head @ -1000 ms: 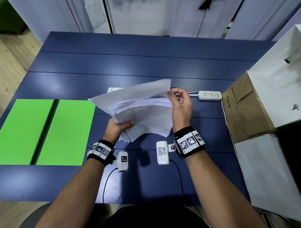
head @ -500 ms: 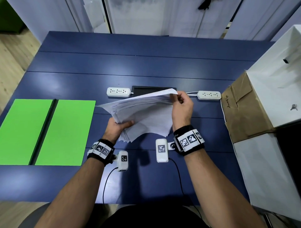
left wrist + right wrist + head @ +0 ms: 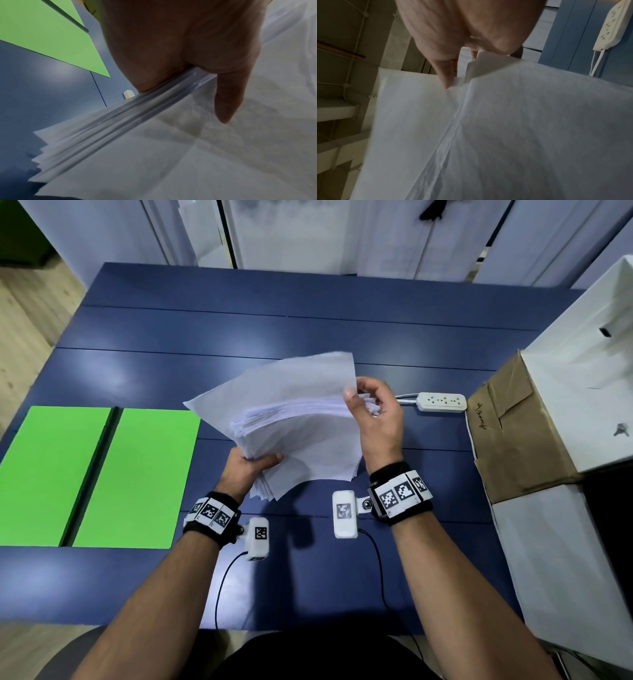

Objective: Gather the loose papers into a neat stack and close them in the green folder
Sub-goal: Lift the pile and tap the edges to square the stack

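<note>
Both wrist views are mostly blocked by paper and blurred; fingertips of either hand are hard to make out there. In the head view the fingers of the left hand (image 3: 248,470) sit under the papers (image 3: 294,419), hidden; only the thumb shows on top. The second power strip end (image 3: 128,94) peeks out past the stack edge in the left wrist view, mostly covered.

Left hand grips the near-left corner of the papers, thumb (image 3: 228,97) pressed flat on the top sheet, palm under the stack edge. Sheet corners fan out unevenly below the grip. Right hand (image 3: 378,419) is curled at the far-right edge of the papers, thumb and fingers pinching the sheet edges; the top sheet stands lifted above the rest, which splay apart. In the right wrist view one fingertip (image 3: 447,75) touches the sheet edge; how many sheets it pinches, cannot tell.

Papers are held above the blue table (image 3: 308,330), tilted, middle of the table. Green folder (image 3: 99,474) lies open and flat at the left, apart from the papers. A white power strip (image 3: 442,402) lies just right of the right hand; a cardboard box (image 3: 517,433) sits at the table's right edge.
</note>
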The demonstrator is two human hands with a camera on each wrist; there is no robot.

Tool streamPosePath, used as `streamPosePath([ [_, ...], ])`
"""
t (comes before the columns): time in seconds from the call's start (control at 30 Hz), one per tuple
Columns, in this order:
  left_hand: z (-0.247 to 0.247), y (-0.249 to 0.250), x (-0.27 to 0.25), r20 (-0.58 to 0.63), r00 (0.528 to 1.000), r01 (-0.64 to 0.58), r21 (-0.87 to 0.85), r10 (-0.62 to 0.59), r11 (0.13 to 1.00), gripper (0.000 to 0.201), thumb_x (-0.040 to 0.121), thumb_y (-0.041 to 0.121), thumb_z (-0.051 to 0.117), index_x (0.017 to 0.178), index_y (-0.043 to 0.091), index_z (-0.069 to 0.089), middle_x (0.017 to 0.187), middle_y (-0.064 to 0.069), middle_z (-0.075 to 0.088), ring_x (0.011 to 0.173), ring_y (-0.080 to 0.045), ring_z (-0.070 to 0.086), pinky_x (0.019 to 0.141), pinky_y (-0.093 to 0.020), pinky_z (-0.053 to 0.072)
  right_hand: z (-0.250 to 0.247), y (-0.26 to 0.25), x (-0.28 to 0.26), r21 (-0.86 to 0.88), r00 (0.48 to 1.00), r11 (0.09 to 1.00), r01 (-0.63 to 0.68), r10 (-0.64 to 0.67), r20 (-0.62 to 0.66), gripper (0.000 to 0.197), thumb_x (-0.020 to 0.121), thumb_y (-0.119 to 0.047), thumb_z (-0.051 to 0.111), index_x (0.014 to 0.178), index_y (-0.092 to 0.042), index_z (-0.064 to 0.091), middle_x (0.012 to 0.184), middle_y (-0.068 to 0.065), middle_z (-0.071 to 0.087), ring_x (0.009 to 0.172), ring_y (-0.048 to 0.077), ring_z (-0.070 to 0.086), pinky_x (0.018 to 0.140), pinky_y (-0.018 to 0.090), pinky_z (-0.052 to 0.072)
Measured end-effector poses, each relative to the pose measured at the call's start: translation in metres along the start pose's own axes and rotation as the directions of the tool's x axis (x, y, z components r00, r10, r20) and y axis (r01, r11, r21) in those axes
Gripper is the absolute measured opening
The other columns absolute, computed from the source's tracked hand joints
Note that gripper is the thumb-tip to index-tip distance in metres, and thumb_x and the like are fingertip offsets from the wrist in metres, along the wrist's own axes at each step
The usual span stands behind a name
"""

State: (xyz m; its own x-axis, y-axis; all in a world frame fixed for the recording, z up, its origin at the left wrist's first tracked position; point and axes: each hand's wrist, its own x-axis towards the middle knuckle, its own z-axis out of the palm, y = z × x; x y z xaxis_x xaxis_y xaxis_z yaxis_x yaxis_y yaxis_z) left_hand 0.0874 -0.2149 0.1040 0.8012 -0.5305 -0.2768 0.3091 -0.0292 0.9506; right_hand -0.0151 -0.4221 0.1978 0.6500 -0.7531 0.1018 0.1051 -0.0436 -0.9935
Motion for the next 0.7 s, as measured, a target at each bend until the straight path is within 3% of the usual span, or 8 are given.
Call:
streamPosePath([
  [0.07, 0.0, 0.0, 0.0, 0.004, 1.0, -0.004, -0.011, 0.004, 1.0, 0.035, 0.077, -0.007, 0.079, 0.105, 0.012, 0.072, 0.097, 0.004, 0.08, 0.091, -0.012, 0.075, 0.079, -0.025, 0.058, 0.002, 0.002, 0.003, -0.043, 0.997, 0.998, -0.036, 0.032, -0.074, 0.01, 0.089, -0.012, 0.069, 0.092, -0.017, 0.062, 0.091, 0.0, 0.06, 0.079, 0.002, 0.054, 0.076, 0.014, 0.043],
  [0.13, 0.0, 0.0, 0.0, 0.002, 1.0, 0.0, -0.02, 0.0, 1.0, 0.035, 0.072, 0.001, 0.079, 0.103, 0.012, 0.072, 0.095, 0.005, 0.08, 0.089, -0.01, 0.075, 0.078, -0.024, 0.058, 0.003, 0.007, 0.006, -0.056, 0.983, 0.99, -0.129, 0.12, -0.136, 0.01, 0.081, -0.012, 0.064, 0.087, -0.018, 0.057, 0.081, -0.009, 0.056, 0.075, 0.004, 0.051, 0.073, 0.018, 0.041],
  [0.23, 0.001, 0.001, 0.0, -0.001, 1.0, 0.008, -0.021, -0.008, 1.0, 0.034, 0.069, 0.006, 0.078, 0.102, 0.013, 0.071, 0.093, 0.006, 0.08, 0.087, -0.009, 0.074, 0.078, -0.024, 0.058, 0.005, 0.008, 0.01, -0.018, 0.967, 0.977, -0.215, 0.21, -0.141, 0.015, 0.073, -0.017, 0.063, 0.084, -0.023, 0.055, 0.083, -0.006, 0.056, 0.078, 0.01, 0.052, 0.078, 0.022, 0.042],
  [0.33, 0.0, 0.003, -0.001, -0.002, 1.0, 0.002, -0.031, -0.002, 1.0, 0.037, 0.069, 0.003, 0.078, 0.103, 0.014, 0.07, 0.094, 0.007, 0.08, 0.088, -0.008, 0.074, 0.077, -0.023, 0.058, 0.004, 0.008, 0.01, 0.017, 0.988, 0.988, -0.151, 0.151, -0.043, 0.019, 0.085, -0.03, 0.072, 0.092, -0.023, 0.057, 0.092, -0.003, 0.054, 0.085, 0.011, 0.05, 0.082, 0.021, 0.041],
  [0.4, 0.0, 0.004, -0.001, 0.011, 1.0, -0.01, -0.03, 0.01, 0.999, 0.04, 0.071, -0.004, 0.078, 0.106, 0.015, 0.07, 0.096, 0.006, 0.08, 0.09, -0.009, 0.074, 0.079, -0.024, 0.058, 0.003, 0.006, 0.01, -0.005, 0.995, 0.995, -0.098, 0.098, -0.028, 0.021, 0.09, -0.039, 0.07, 0.088, -0.022, 0.057, 0.084, -0.01, 0.053, 0.079, 0.008, 0.048, 0.078, 0.021, 0.039],
  [0.53, 0.002, 0.006, -0.002, 0.023, 1.0, -0.017, -0.017, 0.018, 1.0, 0.039, 0.08, -0.017, 0.07, 0.104, 0.014, 0.069, 0.094, 0.006, 0.08, 0.088, -0.009, 0.074, 0.081, -0.026, 0.058, 0.003, 0.008, 0.012, -0.092, 0.994, 0.995, -0.04, 0.031, -0.101, 0.034, 0.096, -0.023, 0.064, 0.069, -0.023, 0.043, 0.058, -0.02, 0.039, 0.059, 0.0, 0.035, 0.059, 0.015, 0.031],
  [0.6, 0.003, 0.006, -0.002, 0.032, 0.999, -0.022, -0.014, 0.022, 1.0, 0.039, 0.081, -0.017, 0.069, 0.104, 0.014, 0.07, 0.095, 0.005, 0.08, 0.09, -0.011, 0.074, 0.082, -0.027, 0.058, 0.002, 0.011, 0.012, -0.113, 0.992, 0.992, -0.049, 0.035, -0.124, 0.029, 0.096, -0.016, 0.064, 0.073, -0.018, 0.045, 0.063, -0.017, 0.04, 0.059, 0.002, 0.035, 0.057, 0.016, 0.031],
  [0.7, 0.001, 0.005, -0.001, 0.028, 0.999, -0.028, -0.021, 0.029, 0.999, 0.039, 0.081, -0.016, 0.072, 0.1, 0.018, 0.075, 0.099, 0.002, 0.08, 0.092, -0.014, 0.074, 0.082, -0.028, 0.058, 0.002, 0.009, 0.012, -0.013, 0.988, 0.992, -0.126, 0.124, -0.09, 0.012, 0.093, -0.012, 0.066, 0.092, -0.017, 0.055, 0.084, -0.002, 0.057, 0.072, 0.004, 0.053, 0.071, 0.012, 0.043],
])
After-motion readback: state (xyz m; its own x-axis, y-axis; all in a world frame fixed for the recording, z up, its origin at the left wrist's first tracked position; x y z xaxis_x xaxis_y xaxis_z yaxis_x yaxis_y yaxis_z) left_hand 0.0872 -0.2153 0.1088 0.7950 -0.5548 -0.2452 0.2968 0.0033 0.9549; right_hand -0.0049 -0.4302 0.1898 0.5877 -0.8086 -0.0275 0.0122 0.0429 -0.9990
